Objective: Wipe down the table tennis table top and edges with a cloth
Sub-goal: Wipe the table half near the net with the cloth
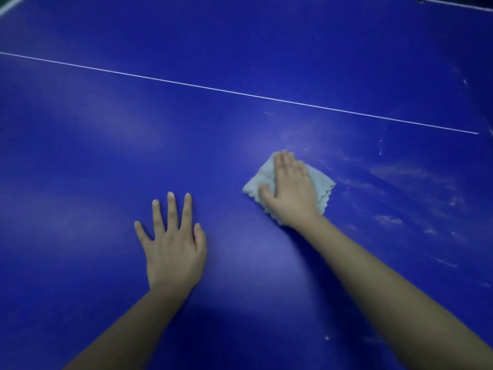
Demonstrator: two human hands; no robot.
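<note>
The blue table tennis table top (240, 49) fills the whole view. A pale grey folded cloth (321, 182) lies on it right of centre. My right hand (290, 188) presses flat on the cloth with straight fingers, covering most of its middle. My left hand (173, 244) rests flat on the bare table surface to the left of the cloth, fingers spread, holding nothing.
A thin white centre line (240, 92) runs across the table from upper left to right. Whitish dusty smears (400, 177) mark the surface to the right of the cloth. A white edge stripe (10, 5) shows at the top left corner.
</note>
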